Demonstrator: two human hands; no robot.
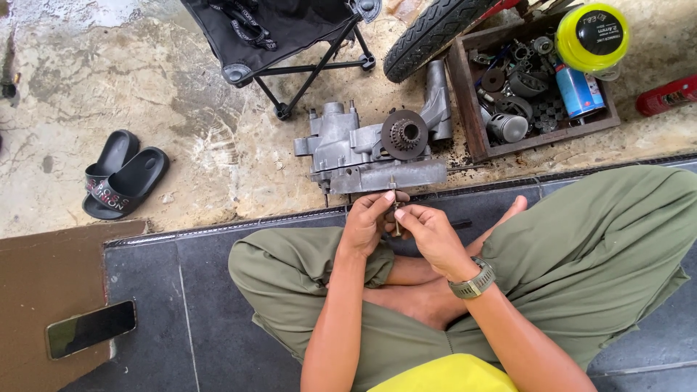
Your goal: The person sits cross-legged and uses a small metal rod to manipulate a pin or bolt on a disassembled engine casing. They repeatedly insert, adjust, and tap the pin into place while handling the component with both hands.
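Both hands pinch a small metal part over the lap, just near the engine case.

The small metal part (396, 210), thin and upright, sits between the left hand (368, 223) and the right hand (430, 234); the fingertips of both hands are pressed on it from two sides, and its exact shape is too small to tell. The right wrist wears a watch (474, 282). Just beyond the hands, the grey engine case (363, 149) lies on the concrete floor (181, 94), with a dark gear (404, 134) on it. Far right stands a wooden box (472, 109) full of parts, beside a tyre (435, 29). Far left lie black sandals (120, 174); near left, a phone (91, 328).
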